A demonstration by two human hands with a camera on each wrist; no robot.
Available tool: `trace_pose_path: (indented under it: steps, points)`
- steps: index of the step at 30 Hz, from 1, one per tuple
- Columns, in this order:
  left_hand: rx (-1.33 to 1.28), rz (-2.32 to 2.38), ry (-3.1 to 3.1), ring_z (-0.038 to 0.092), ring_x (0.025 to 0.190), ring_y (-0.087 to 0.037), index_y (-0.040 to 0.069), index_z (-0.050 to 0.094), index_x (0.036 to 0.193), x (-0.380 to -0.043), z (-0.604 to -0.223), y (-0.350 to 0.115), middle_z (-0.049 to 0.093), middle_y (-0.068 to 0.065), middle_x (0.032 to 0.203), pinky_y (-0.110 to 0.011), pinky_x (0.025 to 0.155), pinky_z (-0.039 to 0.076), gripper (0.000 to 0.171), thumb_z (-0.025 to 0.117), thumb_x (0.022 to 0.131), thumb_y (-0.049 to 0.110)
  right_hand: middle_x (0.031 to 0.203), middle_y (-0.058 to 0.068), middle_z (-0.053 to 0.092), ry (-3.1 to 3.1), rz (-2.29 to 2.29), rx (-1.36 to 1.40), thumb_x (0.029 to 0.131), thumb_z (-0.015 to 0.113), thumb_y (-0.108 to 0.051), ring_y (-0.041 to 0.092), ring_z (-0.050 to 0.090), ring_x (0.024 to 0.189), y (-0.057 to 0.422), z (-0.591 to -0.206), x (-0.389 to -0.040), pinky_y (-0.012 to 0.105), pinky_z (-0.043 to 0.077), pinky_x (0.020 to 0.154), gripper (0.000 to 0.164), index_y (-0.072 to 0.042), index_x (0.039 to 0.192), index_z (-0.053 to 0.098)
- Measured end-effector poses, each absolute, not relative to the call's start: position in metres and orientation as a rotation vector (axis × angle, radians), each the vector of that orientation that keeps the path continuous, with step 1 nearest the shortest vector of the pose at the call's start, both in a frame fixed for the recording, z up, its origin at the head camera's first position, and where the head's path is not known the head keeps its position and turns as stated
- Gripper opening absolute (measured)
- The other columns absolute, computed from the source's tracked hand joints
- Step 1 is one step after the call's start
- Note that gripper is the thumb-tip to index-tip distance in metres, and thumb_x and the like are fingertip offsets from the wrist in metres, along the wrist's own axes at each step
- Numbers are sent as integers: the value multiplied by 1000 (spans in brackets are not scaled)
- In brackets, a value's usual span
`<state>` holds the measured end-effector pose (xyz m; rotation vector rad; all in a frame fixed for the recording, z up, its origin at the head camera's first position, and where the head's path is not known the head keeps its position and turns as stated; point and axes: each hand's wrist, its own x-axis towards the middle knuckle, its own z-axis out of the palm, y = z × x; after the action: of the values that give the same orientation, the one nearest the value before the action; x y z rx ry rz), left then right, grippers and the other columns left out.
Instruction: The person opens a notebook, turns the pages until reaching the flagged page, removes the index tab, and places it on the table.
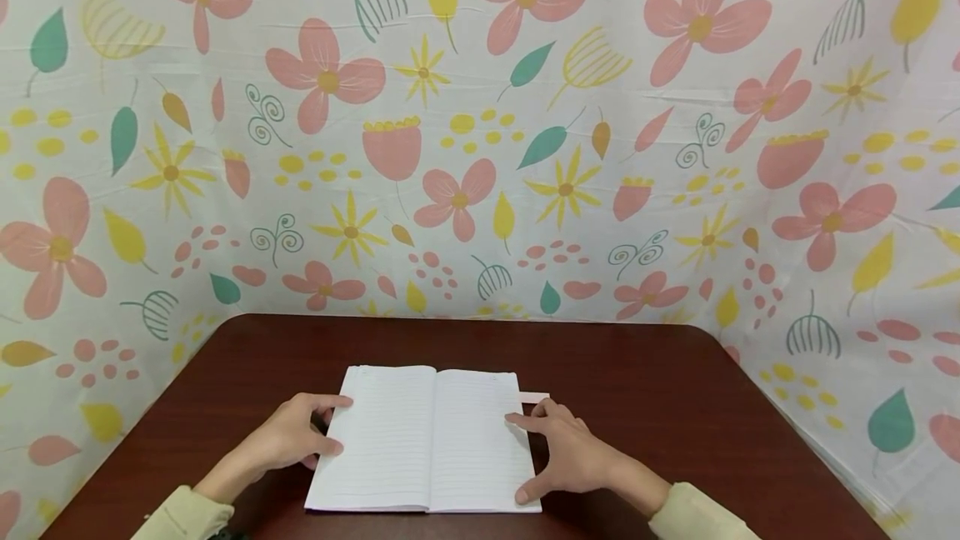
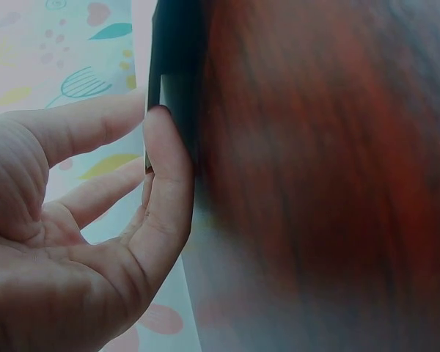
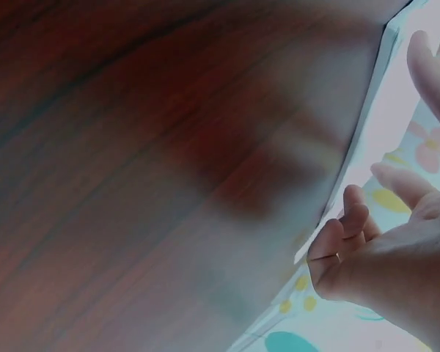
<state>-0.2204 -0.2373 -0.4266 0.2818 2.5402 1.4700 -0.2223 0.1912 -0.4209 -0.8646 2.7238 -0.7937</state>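
An open notebook (image 1: 375,440) with ruled white pages lies on the dark brown table, its spine running away from me. My left hand (image 1: 288,436) grips the left edge, thumb and index finger on the page. In the left wrist view, other fingers of the left hand (image 2: 95,198) curl beneath the dark cover (image 2: 180,44). On the right page, my right hand (image 1: 573,448) rests its spread thumb and index finger. Its other fingers bend in beside the right edge, as the right wrist view shows of the right hand (image 3: 396,249). Both pages carry no visible writing.
A pale strip (image 1: 534,397) sticks out from the notebook's right edge, close to the right fingers. The table (image 1: 637,373) has rounded far corners. Floral-patterned cloth (image 1: 457,148) hangs behind it and along both sides.
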Motion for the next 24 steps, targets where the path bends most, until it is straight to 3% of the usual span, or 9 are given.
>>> trace_pose_path:
  steps: [24]
  points:
    - [287,1466,2539,66,62,-26,-11,59,141,-220,-427,-237,54,-14,95,-43,56,61,65,84,81,-8,105,-3,44,2783,-808,-910,69,98,-50,16,38,99,182,-429,-221,35,30,76,85,-14,141,70]
